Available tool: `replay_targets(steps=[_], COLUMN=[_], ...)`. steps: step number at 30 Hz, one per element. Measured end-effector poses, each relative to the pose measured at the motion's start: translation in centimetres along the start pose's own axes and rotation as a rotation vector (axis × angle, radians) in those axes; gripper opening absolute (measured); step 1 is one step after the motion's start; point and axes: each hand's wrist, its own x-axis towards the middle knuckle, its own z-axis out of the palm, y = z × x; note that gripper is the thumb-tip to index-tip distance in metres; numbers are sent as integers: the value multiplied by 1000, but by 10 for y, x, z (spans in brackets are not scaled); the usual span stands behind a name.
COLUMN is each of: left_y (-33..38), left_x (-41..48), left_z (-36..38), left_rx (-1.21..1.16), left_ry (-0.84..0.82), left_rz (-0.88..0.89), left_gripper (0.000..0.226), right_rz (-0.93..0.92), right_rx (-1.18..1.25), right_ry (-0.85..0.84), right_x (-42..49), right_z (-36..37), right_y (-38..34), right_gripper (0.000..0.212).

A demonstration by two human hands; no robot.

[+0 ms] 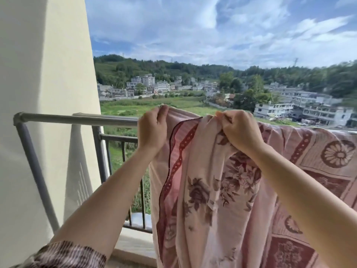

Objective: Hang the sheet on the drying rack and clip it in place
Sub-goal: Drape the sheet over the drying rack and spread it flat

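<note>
A pink sheet (208,190) with dark red flowers and a patterned border hangs over the grey metal bar of the drying rack (77,119). It spreads from the middle of the bar to the right edge of the view. My left hand (152,130) pinches the sheet's top left edge at the bar. My right hand (241,130) grips a bunched fold of the sheet at the bar's height, a little to the right. No clip is visible in either hand.
The bare left stretch of the rack bar meets a slanted grey leg (36,167) by a cream wall (48,74). A dark balcony railing (119,138) stands behind the rack, with fields and houses beyond. A concrete ledge (133,246) runs below.
</note>
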Motion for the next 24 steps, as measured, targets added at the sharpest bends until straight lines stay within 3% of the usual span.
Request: replay_targets(steps=[5,9,15,18,20,22,24], left_y=[-30,-42,-93,-129,-146,-154,-154], left_x=[25,30,46,53,55,56,53], left_z=[-15,-24,-65,-100,-124,-135,-132], left_rx=[22,34,54,-49,-94,-70,12], left_ry=[27,100,402,659,733,720,603], left_rz=[-106,-219,-571,-817,-874,-849,-803], left_gripper=[46,48,43,40,40,42,46], right_rz=[164,223,217,228,240,262,245], right_rx=[-349,-376,-414,-426,-435,-432,-414], right_ry=[-59,45,85,125,148,144,136], right_x=[-5,-11,-12,-12,-13,-12,-11], right_z=[-2,-9,-9,-8,-7,-7,-6], right_y=[23,36,39,46,48,43,34], right_gripper=[60,70,59,59,61,59,49])
